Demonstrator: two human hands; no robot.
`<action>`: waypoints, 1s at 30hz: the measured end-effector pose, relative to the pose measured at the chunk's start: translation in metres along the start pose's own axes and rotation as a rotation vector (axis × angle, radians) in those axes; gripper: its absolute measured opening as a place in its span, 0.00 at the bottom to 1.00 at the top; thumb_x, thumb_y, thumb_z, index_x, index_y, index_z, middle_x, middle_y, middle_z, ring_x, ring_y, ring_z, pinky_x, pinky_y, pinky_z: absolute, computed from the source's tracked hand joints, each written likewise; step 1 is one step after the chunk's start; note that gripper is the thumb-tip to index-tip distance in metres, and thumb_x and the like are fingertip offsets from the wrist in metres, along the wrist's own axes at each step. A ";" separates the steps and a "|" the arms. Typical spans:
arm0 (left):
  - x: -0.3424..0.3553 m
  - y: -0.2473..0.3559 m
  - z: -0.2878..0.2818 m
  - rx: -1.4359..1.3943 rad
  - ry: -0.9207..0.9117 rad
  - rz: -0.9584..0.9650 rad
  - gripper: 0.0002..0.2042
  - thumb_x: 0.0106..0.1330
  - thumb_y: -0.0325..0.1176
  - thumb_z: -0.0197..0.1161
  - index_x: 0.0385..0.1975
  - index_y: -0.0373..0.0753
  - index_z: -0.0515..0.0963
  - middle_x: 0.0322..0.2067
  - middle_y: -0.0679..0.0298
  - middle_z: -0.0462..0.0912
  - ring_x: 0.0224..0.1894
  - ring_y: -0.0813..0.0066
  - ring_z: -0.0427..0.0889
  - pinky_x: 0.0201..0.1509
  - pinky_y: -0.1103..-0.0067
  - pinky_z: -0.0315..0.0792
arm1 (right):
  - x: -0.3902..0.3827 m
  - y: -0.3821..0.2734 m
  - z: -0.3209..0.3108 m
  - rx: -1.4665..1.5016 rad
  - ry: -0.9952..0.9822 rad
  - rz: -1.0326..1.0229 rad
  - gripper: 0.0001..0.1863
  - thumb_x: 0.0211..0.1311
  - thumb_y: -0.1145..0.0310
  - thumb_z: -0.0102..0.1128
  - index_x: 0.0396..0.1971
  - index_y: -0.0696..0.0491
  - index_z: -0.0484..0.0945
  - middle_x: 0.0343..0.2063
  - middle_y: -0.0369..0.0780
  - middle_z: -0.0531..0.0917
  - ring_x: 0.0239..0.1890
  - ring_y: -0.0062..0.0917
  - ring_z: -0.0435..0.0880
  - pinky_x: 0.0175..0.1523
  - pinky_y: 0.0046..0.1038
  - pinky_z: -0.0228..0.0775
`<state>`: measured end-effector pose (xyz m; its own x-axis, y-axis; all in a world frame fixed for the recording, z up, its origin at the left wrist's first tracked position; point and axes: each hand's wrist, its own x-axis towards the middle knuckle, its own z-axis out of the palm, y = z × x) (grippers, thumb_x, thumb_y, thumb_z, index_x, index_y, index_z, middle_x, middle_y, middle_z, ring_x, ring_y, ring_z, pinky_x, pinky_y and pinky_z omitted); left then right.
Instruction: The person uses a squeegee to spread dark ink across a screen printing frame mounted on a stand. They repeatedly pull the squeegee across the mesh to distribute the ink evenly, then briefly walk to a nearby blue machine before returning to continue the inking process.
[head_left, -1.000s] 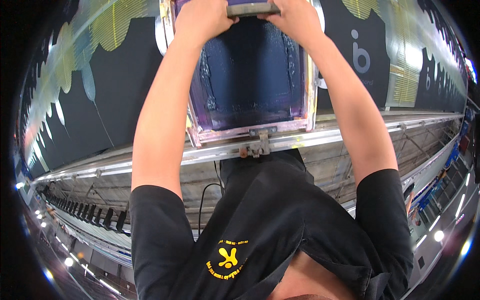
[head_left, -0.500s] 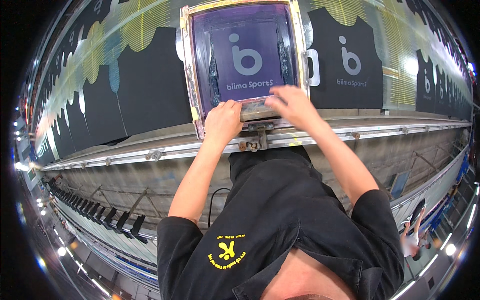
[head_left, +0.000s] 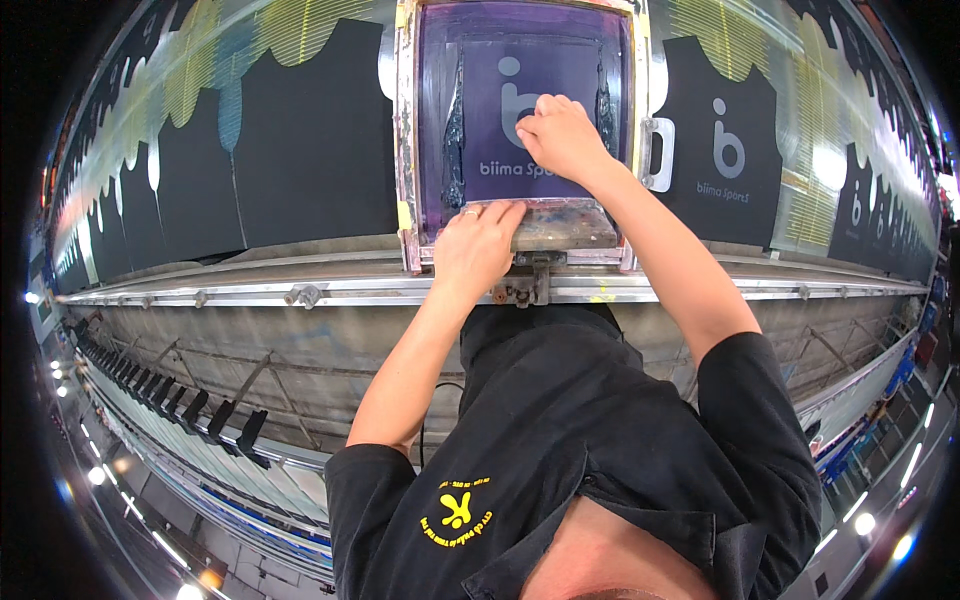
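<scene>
My left hand (head_left: 475, 245) is closed on the squeegee (head_left: 565, 228), which lies across the near end of the screen frame (head_left: 405, 140). My right hand (head_left: 560, 135) is off the squeegee, over the purple mesh (head_left: 510, 45), with curled fingers; whatever they might hold is hidden. A pale logo and lettering show through the mesh, and dark ink lies in streaks down both sides. A white handle (head_left: 658, 155) sticks out from the frame's right side. A metal clamp (head_left: 540, 280) joins the frame to the rail below it.
Black fabric panels (head_left: 310, 140) line the long table on both sides, those to the right bearing pale printed logos (head_left: 728, 150). A metal rail (head_left: 380, 290) runs along the near edge. A row of black clips (head_left: 215, 420) hangs below left, beside my body.
The squeegee has come from the screen's far end to its near end, and the mesh's middle has lightened. My right hand has left the squeegee and moved up over the mesh.
</scene>
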<state>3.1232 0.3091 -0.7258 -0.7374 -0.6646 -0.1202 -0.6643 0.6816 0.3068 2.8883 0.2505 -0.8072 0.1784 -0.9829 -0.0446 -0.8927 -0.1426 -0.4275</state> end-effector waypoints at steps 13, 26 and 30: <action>0.216 -0.084 -0.084 0.071 -0.114 0.119 0.11 0.64 0.41 0.76 0.43 0.46 0.88 0.38 0.58 0.92 0.46 0.50 0.91 0.48 0.54 0.83 | -0.104 0.120 -0.031 0.745 0.596 0.907 0.28 0.77 0.56 0.71 0.66 0.59 0.80 0.47 0.39 0.87 0.48 0.23 0.85 0.57 0.28 0.79; 0.174 -0.096 -0.054 -0.048 0.012 0.049 0.18 0.62 0.32 0.70 0.53 0.53 0.91 0.49 0.63 0.91 0.53 0.53 0.89 0.55 0.60 0.84 | -0.079 0.076 -0.097 1.155 0.437 1.020 0.20 0.80 0.58 0.68 0.59 0.56 0.82 0.26 0.27 0.73 0.21 0.09 0.66 0.24 0.18 0.58; 0.041 -0.047 -0.009 -0.106 0.279 0.143 0.24 0.51 0.21 0.72 0.51 0.44 0.89 0.51 0.65 0.91 0.55 0.59 0.89 0.58 0.63 0.85 | -0.084 0.078 -0.095 1.272 0.452 0.931 0.19 0.80 0.59 0.69 0.60 0.56 0.81 0.26 0.28 0.73 0.21 0.09 0.66 0.23 0.18 0.57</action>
<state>3.1251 0.2472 -0.7364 -0.7506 -0.6328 0.1901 -0.5295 0.7482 0.3998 2.7642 0.3104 -0.7513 -0.5264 -0.6549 -0.5422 0.3184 0.4395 -0.8399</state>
